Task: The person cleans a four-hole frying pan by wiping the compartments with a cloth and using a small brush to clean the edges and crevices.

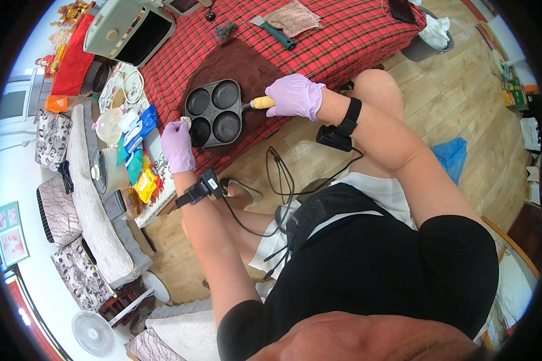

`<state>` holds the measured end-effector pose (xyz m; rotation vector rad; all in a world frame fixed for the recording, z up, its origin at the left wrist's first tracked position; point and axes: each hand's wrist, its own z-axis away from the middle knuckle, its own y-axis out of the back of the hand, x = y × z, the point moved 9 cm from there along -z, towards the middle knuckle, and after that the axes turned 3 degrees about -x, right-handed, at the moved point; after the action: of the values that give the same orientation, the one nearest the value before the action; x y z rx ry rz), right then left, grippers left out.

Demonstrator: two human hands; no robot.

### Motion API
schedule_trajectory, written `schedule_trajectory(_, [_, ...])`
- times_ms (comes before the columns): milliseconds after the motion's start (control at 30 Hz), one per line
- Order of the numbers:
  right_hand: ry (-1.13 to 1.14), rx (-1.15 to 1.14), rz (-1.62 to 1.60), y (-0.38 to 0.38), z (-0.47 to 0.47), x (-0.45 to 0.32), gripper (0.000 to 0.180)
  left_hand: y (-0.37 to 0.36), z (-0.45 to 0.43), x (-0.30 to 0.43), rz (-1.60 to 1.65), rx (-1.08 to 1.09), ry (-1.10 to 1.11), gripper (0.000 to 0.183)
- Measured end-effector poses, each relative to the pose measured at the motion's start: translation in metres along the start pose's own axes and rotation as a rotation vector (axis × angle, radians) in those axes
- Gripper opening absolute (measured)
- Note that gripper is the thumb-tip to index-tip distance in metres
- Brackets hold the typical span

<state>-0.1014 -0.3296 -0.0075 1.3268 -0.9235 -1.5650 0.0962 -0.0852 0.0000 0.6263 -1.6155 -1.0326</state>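
Note:
A black four-cup egg frying pan (214, 113) lies on a dark brown cloth (264, 67) spread over the table. My right hand (294, 95), in a lavender disposable glove, grips the pan's wooden handle (263, 103). My left hand (178, 143), gloved the same way, is at the pan's left rim. Its thumb and fingers pinch a small pale wad (186, 121), mostly covered by the fingers; its material is unclear. Beyond the pan lie a scraper with a dark green handle (279, 36), a grey steel-wool scourer (226, 30) and a folded patterned cloth (293, 19).
A red plaid tablecloth (343, 34) covers the table. A pale green countertop oven (131, 34) stands at the far left. Wipe packs (140, 128) and a rice cooker (108, 169) crowd the left side. A cable (293, 180) hangs between my wrists. A bin (427, 47) stands at the right.

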Motion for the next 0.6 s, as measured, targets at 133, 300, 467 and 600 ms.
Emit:
schedule_trajectory(133, [0.003,-0.012,-0.002,-0.001,0.0,0.001,0.045,0.002,0.006,0.0,-0.003,-0.011,-0.037,0.027])
schedule_trajectory(300, [0.014,0.003,-0.008,0.0,-0.001,0.0,0.045,0.003,0.006,-0.015,0.007,-0.029,-0.064,0.027])
schedule_trajectory(467, [0.011,-0.032,0.013,-0.003,-0.002,0.001,0.044,0.0,0.012,-0.025,0.015,-0.113,0.013,0.028])
schedule_trajectory(600, [0.0,-0.006,-0.006,-0.002,-0.002,0.002,0.045,0.006,0.022,-0.025,-0.034,-0.131,0.027,0.028])
